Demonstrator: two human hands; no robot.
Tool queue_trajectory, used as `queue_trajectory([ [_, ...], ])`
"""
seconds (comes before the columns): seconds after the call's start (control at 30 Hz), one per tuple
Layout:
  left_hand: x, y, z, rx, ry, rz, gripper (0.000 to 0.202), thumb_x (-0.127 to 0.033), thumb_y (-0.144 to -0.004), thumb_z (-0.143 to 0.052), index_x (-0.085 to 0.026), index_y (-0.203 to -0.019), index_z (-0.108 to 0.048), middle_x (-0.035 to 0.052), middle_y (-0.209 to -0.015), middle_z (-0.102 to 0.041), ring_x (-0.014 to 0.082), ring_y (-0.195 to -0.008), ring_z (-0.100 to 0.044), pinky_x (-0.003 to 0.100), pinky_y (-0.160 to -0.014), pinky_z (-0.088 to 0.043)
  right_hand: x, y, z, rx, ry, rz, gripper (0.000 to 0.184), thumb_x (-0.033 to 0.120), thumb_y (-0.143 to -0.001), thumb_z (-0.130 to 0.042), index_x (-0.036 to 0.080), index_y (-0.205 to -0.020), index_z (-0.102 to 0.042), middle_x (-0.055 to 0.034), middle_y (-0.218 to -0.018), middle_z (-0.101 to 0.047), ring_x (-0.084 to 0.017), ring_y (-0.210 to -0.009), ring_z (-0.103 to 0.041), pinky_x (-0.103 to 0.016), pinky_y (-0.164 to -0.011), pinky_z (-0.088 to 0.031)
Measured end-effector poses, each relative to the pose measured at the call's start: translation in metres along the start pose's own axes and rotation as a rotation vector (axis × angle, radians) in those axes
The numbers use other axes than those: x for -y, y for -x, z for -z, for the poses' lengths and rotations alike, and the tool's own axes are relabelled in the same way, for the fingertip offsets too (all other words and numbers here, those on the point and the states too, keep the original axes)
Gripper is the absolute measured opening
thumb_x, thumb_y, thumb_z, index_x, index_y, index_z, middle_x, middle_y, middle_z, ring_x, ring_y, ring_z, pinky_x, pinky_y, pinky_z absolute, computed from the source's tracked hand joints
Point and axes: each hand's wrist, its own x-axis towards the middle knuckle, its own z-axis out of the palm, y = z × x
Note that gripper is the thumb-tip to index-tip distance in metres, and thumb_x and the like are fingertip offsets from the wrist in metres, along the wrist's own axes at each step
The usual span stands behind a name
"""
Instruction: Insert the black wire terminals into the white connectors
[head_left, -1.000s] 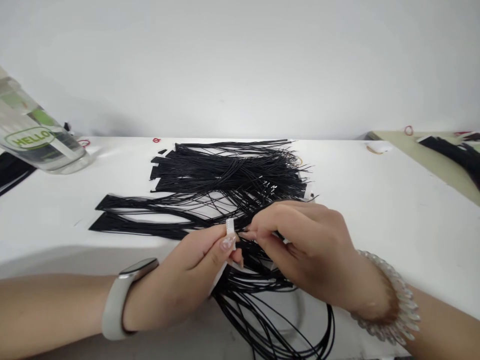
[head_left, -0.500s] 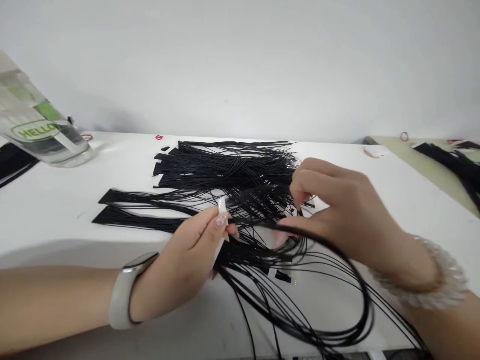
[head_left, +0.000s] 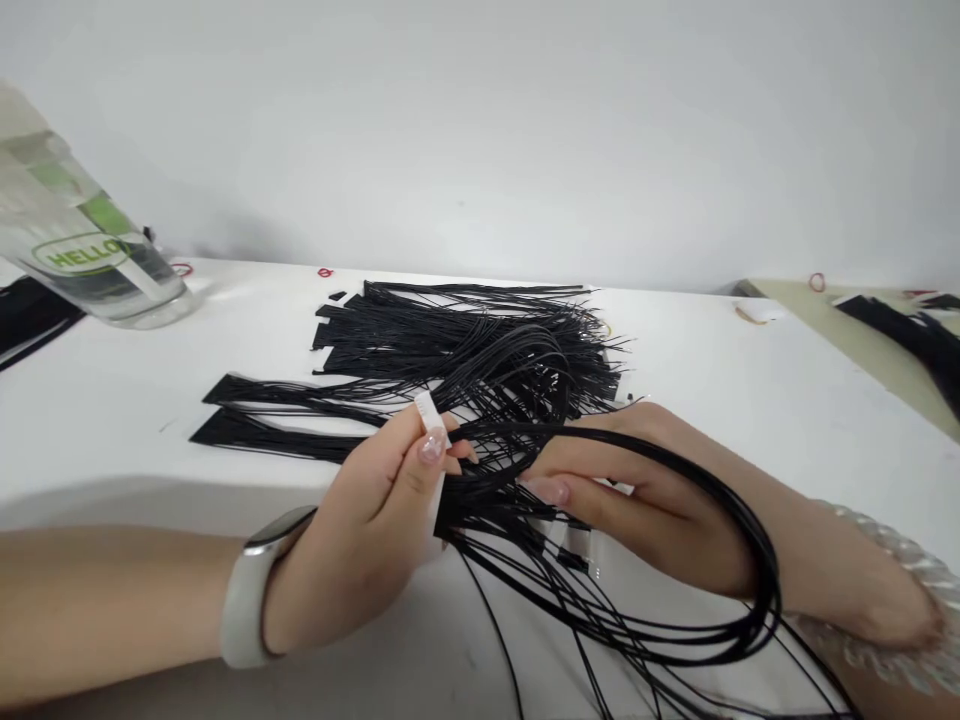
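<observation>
Left hand (head_left: pixel 371 530): I am pinching a bunch of thin black wires (head_left: pixel 480 510) between thumb and fingers, with a white paper strip (head_left: pixel 427 415) sticking up from the pinch. Right hand (head_left: pixel 652 510): I am curling its fingers close beside the same bunch, with a long wire loop (head_left: pixel 765 590) arcing over it; I cannot tell whether it is gripping anything. The bunch is trailing down across the white worktop (head_left: pixel 112 420) in front of me. A larger pile of black wires (head_left: pixel 450 340) is lying just beyond both hands, its strands mingling with the bunch. Also listed: white-banded watch (head_left: pixel 247 600) on my left wrist, clear beaded bracelet (head_left: pixel 907 570) on my right, clear bottle (head_left: pixel 82 250) far left.
</observation>
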Motion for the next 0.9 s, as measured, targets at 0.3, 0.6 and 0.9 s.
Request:
queue_trajectory([
  [0.3,0.002,-0.002,0.000,0.066,0.009,-0.026,0.026,-0.037,-0.088,-0.033,-0.023,-0.090,-0.054,-0.0005,-0.082,-0.061,0.0117,-0.078,-0.056,0.020,-0.070,-0.044,0.016,-0.005,-0.023,0.151,-0.262,-0.069,0.021,0.019,-0.088,-0.038,0.017,-0.073,-0.053,0.0032,-0.066,-0.054,-0.005,-0.062,-0.047,-0.018,-0.058,-0.034],
  [0.6,0.003,-0.001,0.001,0.075,-0.046,-0.025,0.027,-0.038,-0.088,-0.033,-0.021,-0.091,-0.055,0.0011,-0.084,-0.063,0.0138,-0.080,-0.058,0.023,-0.071,-0.044,0.014,-0.001,-0.024,0.148,-0.097,-0.015,0.019,0.019,-0.086,-0.039,0.016,-0.071,-0.051,0.0003,-0.068,-0.053,-0.009,-0.064,-0.045,-0.023,-0.059,-0.032],
  [0.9,0.001,-0.003,0.000,0.081,-0.045,-0.045,0.024,-0.034,-0.089,-0.033,-0.022,-0.085,-0.054,-0.0020,-0.080,-0.061,0.0114,-0.077,-0.057,0.020,-0.069,-0.042,0.011,-0.001,-0.028,0.069,0.036,0.071,0.015,0.010,-0.081,-0.041,0.015,-0.069,-0.049,-0.0001,-0.066,-0.050,-0.010,-0.060,-0.040,-0.025,-0.056,-0.029],
])
